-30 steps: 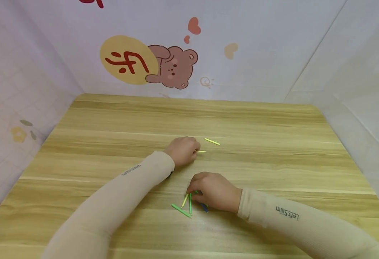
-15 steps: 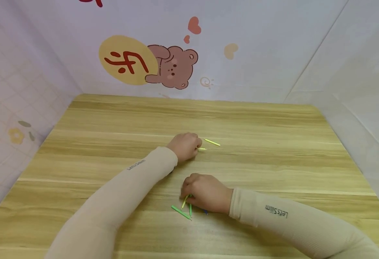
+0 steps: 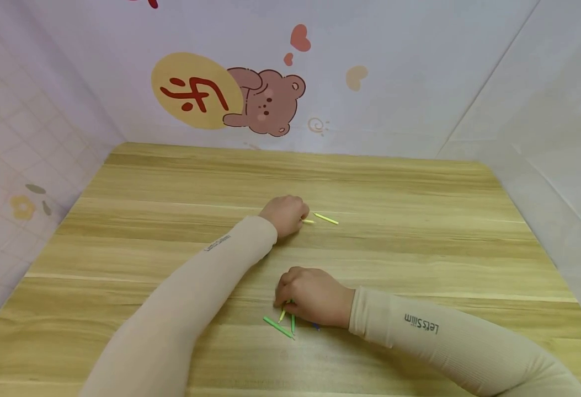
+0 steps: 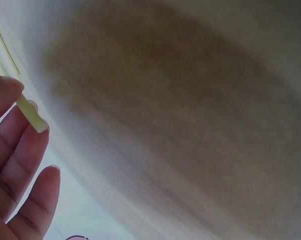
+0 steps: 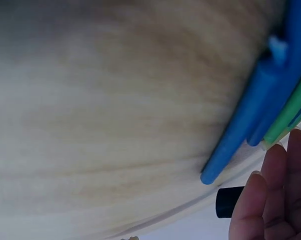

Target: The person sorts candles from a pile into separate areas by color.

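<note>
In the left wrist view, my left hand pinches a yellow candle between thumb and fingers. Just past that hand, another yellow candle lies on the table. Nearer the front edge, my right hand bends over a small group of candles, its fingertips at the green candles. I cannot tell whether it grips any. From under it stick out a yellow candle, a green candle and a blue tip; its palm hides the rest. Beside it lies another green candle. Blue candles show large in the right wrist view.
A wood-grain table spreads around both hands. White printed cloth walls with a cartoon bear stand along its back and sides. A black cylindrical thing shows behind the right fingers in the right wrist view.
My left hand has moved away from me with the yellow candle, closer to the other yellow one. My right hand has slid left over the group of candles, covering more of them.
</note>
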`<action>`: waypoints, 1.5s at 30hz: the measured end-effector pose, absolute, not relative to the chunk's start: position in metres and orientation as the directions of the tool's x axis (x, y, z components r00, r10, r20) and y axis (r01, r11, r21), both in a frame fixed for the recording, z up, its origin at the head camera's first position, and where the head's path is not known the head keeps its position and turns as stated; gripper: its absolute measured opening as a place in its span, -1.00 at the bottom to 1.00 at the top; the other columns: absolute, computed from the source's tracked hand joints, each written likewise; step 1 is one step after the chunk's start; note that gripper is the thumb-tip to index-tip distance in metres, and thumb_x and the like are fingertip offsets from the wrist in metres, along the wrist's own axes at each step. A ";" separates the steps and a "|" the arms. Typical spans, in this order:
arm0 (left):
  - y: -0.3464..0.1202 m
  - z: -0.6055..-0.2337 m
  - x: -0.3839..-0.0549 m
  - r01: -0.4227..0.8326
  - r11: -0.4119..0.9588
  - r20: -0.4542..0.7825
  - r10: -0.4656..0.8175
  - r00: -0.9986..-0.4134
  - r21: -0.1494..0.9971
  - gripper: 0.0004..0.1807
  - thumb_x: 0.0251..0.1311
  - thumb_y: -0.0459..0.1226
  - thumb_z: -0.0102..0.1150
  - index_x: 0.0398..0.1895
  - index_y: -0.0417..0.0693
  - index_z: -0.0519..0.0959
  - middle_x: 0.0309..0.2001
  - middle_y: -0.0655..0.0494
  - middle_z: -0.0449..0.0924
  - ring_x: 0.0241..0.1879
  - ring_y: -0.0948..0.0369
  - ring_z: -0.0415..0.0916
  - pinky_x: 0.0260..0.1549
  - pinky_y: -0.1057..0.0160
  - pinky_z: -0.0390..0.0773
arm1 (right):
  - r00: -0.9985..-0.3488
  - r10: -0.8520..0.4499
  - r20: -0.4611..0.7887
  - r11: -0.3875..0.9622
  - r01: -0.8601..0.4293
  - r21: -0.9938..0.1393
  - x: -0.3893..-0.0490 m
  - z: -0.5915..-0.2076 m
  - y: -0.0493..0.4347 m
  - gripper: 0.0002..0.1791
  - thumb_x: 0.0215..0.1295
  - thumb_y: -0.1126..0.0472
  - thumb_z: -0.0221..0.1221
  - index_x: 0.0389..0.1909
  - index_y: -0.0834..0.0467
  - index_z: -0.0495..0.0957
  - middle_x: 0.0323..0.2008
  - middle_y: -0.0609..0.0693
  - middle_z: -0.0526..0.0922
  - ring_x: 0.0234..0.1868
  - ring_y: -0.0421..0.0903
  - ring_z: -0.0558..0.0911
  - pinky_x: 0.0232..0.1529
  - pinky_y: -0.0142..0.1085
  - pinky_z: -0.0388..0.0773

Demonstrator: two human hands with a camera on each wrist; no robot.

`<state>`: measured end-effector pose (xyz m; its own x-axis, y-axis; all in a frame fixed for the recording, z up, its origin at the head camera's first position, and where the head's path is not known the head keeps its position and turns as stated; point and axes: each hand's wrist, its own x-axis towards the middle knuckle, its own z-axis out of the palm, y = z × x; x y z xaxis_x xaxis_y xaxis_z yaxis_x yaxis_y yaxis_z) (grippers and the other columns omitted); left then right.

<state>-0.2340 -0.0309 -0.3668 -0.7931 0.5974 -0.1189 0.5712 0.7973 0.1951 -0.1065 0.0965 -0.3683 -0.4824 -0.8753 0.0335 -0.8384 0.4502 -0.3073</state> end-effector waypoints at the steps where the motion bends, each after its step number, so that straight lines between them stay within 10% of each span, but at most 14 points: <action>1: -0.030 -0.367 -0.235 0.568 0.799 -0.124 0.595 -0.794 0.194 -0.88 0.24 -0.38 0.15 -0.46 -0.06 0.55 -0.37 0.13 0.52 -0.36 0.22 0.35 -0.34 0.27 0.46 | -0.482 -0.876 0.033 0.449 -0.837 -0.311 -0.107 -0.369 0.096 -0.88 0.11 0.27 0.35 -0.33 0.01 0.74 -0.28 -0.20 0.65 -0.16 -0.25 0.58 -0.10 -0.46 0.50; 45: -0.004 -0.366 -0.246 0.588 0.784 -0.120 0.615 -0.779 0.196 -0.91 0.28 -0.35 0.17 -0.30 -0.04 0.67 -0.20 0.16 0.64 -0.22 0.25 0.51 -0.18 0.29 0.53 | -0.380 -0.923 0.055 0.358 -0.905 -0.230 -0.113 -0.374 0.094 -0.88 0.10 0.30 0.34 -0.36 0.01 0.74 -0.33 -0.19 0.65 -0.24 -0.24 0.56 -0.13 -0.49 0.44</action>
